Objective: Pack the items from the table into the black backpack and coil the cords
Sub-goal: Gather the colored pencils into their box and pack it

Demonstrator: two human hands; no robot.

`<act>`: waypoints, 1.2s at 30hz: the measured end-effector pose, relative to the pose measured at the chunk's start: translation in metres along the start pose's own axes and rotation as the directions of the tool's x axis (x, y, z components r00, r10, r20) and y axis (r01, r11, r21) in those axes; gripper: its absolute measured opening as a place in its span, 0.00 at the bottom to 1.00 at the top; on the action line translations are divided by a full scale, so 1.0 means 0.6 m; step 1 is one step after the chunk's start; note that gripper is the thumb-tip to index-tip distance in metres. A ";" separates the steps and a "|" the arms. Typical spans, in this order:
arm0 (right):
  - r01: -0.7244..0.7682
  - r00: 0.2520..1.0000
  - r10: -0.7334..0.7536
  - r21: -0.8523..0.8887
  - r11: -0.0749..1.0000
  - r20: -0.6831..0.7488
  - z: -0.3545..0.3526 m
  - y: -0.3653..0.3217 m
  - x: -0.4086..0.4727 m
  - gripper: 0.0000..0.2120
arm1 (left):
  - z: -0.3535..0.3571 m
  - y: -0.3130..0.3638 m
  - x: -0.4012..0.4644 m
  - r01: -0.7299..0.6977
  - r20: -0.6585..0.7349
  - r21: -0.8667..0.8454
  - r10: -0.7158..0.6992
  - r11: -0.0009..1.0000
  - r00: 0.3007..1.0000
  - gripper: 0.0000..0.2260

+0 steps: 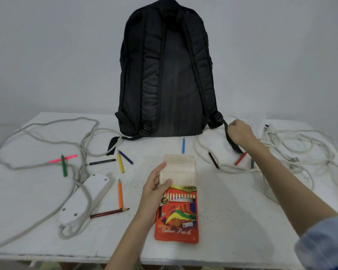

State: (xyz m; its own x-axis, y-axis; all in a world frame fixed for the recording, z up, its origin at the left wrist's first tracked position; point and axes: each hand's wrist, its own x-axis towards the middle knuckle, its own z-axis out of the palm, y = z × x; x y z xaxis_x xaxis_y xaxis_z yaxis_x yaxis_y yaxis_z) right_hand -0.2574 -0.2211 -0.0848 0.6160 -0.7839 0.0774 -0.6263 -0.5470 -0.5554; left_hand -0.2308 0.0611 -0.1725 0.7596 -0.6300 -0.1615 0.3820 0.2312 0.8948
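The backpack at the far edge of the surface looks like matt black woven cloth, its straps a coarser webbing; the surface is matt white, speckled and rough; the pencil box is glossy printed card with a pale ribbed plastic tray; the power strip near the left edge is smooth white plastic; the cords look rubbery and dull; the pencils are painted wood.
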 end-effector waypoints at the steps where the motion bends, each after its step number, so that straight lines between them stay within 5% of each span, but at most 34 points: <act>1: 0.023 0.999 -0.023 -0.005 1.000 0.026 0.006 -0.005 -0.008 0.12 | 0.000 0.000 0.000 0.002 0.001 0.002 -0.002 1.000 1.000 0.19; 7: 0.100 0.969 -0.007 -0.362 0.927 0.249 0.067 0.003 -0.047 0.19 | -0.001 -0.001 -0.002 -0.005 -0.001 0.039 0.005 0.999 1.000 0.19; 15: 0.135 0.984 -0.060 -0.481 0.866 0.168 0.070 -0.016 -0.060 0.14 | -0.004 -0.004 -0.004 -0.020 0.007 0.045 0.019 0.999 1.000 0.19; 17: 0.118 0.985 -0.061 -0.365 0.923 0.164 0.061 -0.022 -0.062 0.16 | -0.003 -0.004 -0.005 -0.030 0.001 0.044 0.030 0.999 1.000 0.19; 19: 0.110 0.977 -0.094 -0.072 0.991 0.191 0.042 -0.039 -0.074 0.18 | -0.002 -0.004 -0.007 -0.051 -0.018 0.056 0.052 0.997 0.998 0.19; 22: 0.014 0.929 -0.148 0.366 0.931 0.341 0.018 -0.071 -0.125 0.11 | -0.003 -0.008 -0.008 -0.088 -0.053 0.093 0.093 0.992 0.994 0.20; 25: -0.022 0.858 -0.191 0.405 0.914 0.476 0.033 -0.084 -0.180 0.07 | 0.002 -0.006 -0.010 -0.135 -0.065 0.183 0.149 0.974 0.987 0.19; 36: 0.041 0.970 -0.172 0.584 0.811 0.170 0.088 -0.073 -0.211 0.07 | 0.009 -0.007 -0.014 -0.099 -0.114 0.220 0.127 0.970 0.985 0.22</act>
State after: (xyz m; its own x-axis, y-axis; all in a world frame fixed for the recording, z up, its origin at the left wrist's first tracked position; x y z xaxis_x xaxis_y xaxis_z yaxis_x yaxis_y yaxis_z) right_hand -0.2830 -0.0824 -0.1140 0.7867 -0.6167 0.0297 -0.2037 -0.3046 -0.9305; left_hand -0.2415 0.0613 -0.1729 0.8571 -0.5066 -0.0933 0.1796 0.1241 0.9759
